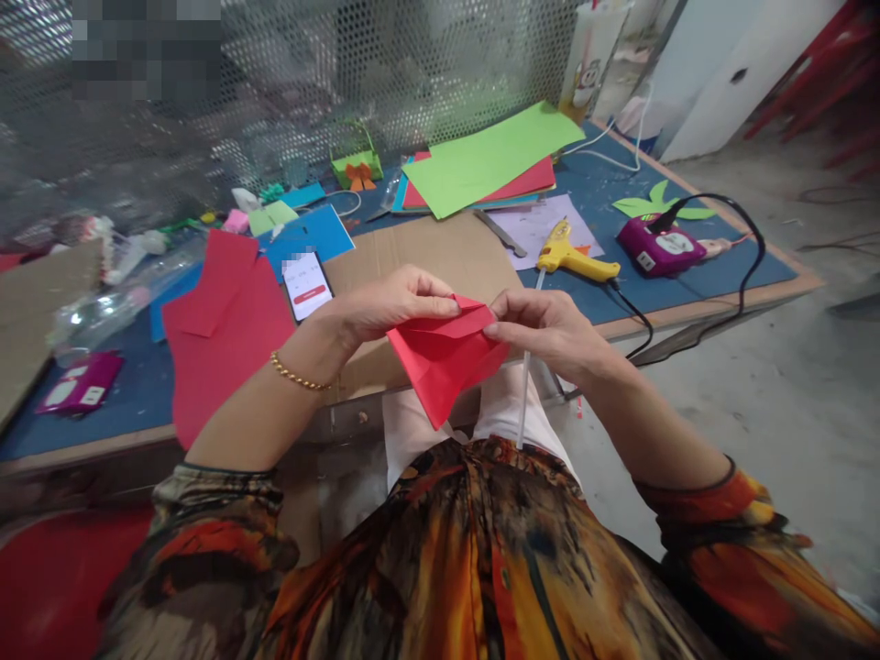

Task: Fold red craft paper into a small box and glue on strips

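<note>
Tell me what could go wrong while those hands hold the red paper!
The right hand might bump the long glue stick poking past the table edge, which could drag the yellow glue gun. The black cable looping over that edge might snag. The red paper might crease if pinched hard.

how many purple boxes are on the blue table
2: one purple box at the left, left of the red paper sheets; a second purple box at the right, right of the yellow glue gun. More may be hidden.
</note>
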Motion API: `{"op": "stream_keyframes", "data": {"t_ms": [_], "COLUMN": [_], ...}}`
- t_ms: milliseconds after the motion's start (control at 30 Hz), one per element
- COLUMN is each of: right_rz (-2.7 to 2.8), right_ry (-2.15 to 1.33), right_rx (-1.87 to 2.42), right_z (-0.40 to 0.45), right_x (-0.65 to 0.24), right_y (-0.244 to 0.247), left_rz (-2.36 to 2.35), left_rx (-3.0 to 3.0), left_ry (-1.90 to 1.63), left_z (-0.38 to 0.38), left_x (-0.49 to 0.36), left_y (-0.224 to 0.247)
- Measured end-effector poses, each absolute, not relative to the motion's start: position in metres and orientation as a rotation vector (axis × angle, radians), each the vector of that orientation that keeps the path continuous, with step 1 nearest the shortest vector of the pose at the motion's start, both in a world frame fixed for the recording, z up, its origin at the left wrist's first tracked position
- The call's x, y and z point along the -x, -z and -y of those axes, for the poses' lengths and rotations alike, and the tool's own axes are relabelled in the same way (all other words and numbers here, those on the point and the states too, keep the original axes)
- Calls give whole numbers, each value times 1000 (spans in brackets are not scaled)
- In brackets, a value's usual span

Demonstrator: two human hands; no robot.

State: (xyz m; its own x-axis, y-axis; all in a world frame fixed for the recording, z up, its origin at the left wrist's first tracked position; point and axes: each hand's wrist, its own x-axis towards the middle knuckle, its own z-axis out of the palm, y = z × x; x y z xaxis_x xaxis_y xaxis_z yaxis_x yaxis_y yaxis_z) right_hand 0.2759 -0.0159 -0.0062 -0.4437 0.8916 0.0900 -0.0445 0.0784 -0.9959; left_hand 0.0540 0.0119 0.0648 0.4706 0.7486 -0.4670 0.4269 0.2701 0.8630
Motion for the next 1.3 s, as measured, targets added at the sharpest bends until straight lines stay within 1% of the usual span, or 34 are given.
{"op": "stream_keyframes", "data": {"t_ms": [133, 200, 267, 400, 500, 600, 700, 867, 933, 1100, 1233, 1300], "right_rz": [1561, 1637, 1727, 1902, 2051, 2097, 2031, 1892, 1868, 1996, 2070, 2029], "right_ry": [-1461, -1396, -1205, -636, -475, -481, -563, -903, -962, -841, -701, -711], "right_rx": [883, 898, 928, 910, 821, 790, 852, 980, 970, 865, 834, 871], "right_z": [15, 13, 11, 8, 8, 9, 9, 4, 3, 7, 9, 8], "right_x": [-275, -278, -282, -286, -281, -275, -273, -273, -275, -280, -276, -273], "right_y": [5, 3, 1, -3, -5, -6, -6, -1, 1, -3, -5, -4], "left_rz": [-1166, -1190, -1220, -1244, -1253, -1245, -1192, -1112, -1139, -1229, -1175, -1146], "left_rx": [-1345, -1363, -1416, -1559, -1602, -1612, -1610, -1600, -1588, -1542, -1580, -1606], "left_ry": [-304, -332, -348, -316, -285, -276, -246, -235, -247, -231, -204, -180], "left_z": [-9, -8, -6, -3, -1, 0, 0, 0, 0, -1, -2, -4], "left_x": [-56, -56, -57, -61, -66, -67, -65, -62, -62, -62, -62, -61], "left_y": [-64, -63, -64, -67, -71, -72, -70, -67, -67, -68, -67, -66]}}
